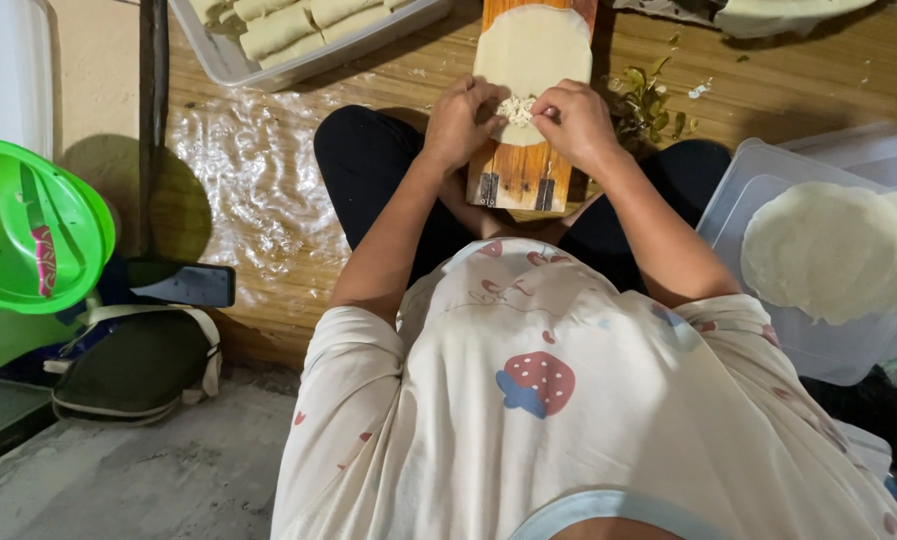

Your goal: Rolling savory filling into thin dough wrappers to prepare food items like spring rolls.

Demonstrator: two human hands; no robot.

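Observation:
A round pale wrapper sheet (534,45) lies on a narrow wooden board (517,175) that rests between my knees. A small heap of white shredded filling (516,108) sits near the wrapper's near edge. My left hand (461,120) and my right hand (573,120) both pinch the wrapper's near edge on either side of the filling, fingers curled over it.
A white tray (231,62) with several rolled wrappers stands at the back left. A clear box lid (769,205) at the right carries a stack of round wrappers (834,250). Green herb scraps (649,100) lie beside the board. A green bowl (29,225), a phone (184,283) and sandals (134,365) are at the left.

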